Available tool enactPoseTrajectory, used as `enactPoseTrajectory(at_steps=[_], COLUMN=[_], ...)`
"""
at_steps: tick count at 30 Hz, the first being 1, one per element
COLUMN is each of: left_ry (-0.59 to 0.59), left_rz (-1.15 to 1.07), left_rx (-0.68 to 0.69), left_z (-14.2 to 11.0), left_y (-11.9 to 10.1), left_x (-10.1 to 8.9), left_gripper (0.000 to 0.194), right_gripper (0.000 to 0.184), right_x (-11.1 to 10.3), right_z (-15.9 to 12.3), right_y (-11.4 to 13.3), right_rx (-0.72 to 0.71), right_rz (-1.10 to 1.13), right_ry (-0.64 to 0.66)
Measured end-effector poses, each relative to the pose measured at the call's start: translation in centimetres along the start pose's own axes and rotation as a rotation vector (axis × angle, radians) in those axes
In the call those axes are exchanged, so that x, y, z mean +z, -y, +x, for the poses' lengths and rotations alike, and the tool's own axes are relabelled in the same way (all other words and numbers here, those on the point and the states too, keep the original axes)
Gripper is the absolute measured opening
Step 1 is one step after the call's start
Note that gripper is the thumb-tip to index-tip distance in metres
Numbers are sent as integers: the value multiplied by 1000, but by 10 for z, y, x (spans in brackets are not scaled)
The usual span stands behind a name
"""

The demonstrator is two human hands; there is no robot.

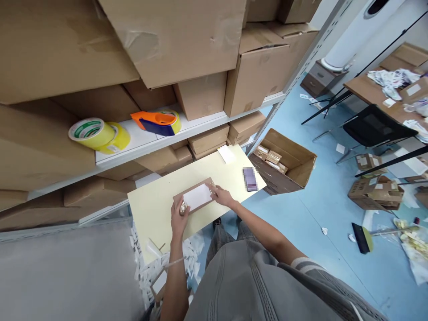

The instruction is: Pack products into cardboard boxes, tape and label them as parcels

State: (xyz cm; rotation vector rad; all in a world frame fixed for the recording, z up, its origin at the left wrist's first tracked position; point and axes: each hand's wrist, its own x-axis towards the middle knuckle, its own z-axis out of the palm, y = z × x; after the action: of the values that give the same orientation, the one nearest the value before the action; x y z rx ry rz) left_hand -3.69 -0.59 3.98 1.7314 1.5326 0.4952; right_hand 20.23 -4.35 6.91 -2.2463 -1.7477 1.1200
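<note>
A small flat cardboard box [176, 197] with a white label [198, 197] on its top face lies on the pale yellow tabletop [154, 209]. My left hand [179, 217] grips its left end, thumb and fingers on either side of a shiny patch that looks like clear tape. At the opposite end, my right hand [222, 196] has its fingers closed on the box's edge and the label's right side. A stack of white labels [226, 154] sits at the far edge of the tabletop. Nearer the right corner lies a phone [250, 179], blurred out.
Shelves ahead hold large cardboard boxes [187, 40], rolls of yellow tape [95, 133] and an orange-and-blue tape dispenser [157, 122]. An open carton [284, 165] with small packed boxes stands right of the table. White paper strips [194, 254] litter the floor; a broom [363, 238] lies farther right.
</note>
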Motion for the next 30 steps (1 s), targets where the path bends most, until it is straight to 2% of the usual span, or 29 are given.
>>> enactPoseTrajectory(at_steps=[2,5,7,9,12,15,19,22,26,28,30], left_ry=[-1,8,0,-5,13,69,196,290,395,457,429], left_rz=[81,224,290,328,324,277,227,227,227,231,252], left_rx=[-7,9,42,80,158,274,465,574,694,715,717], left_z=[-5,-8,-4,2,11,18,29,46,79,93,100], left_y=[-18,-61,-98,-139,-202,-264,-343,-397,-454,-472,-480], left_x=[-2,1,13,35,86,149,235,290,345,364,377], left_gripper=[55,54,54,53,53,57,59,59,62,64,65], right_gripper=[68,69,68,68,64,60,61,64,67,70,73], right_x=[-2,-16,-37,-66,-116,-160,-198,-220,-254,-268,-276], right_z=[-14,-34,-45,-54,-69,-92,-130,-150,-151,-144,-135], right_y=[-8,-30,-53,-83,-143,-214,-305,-360,-413,-433,-447], right_rx=[-15,-15,-28,-44,-34,20,142,257,329,338,372], right_rz=[29,87,118,136,139,137,155,160,175,198,212], right_ry=[-29,-121,-199,-278,-414,-556,-702,-780,-814,-753,-679])
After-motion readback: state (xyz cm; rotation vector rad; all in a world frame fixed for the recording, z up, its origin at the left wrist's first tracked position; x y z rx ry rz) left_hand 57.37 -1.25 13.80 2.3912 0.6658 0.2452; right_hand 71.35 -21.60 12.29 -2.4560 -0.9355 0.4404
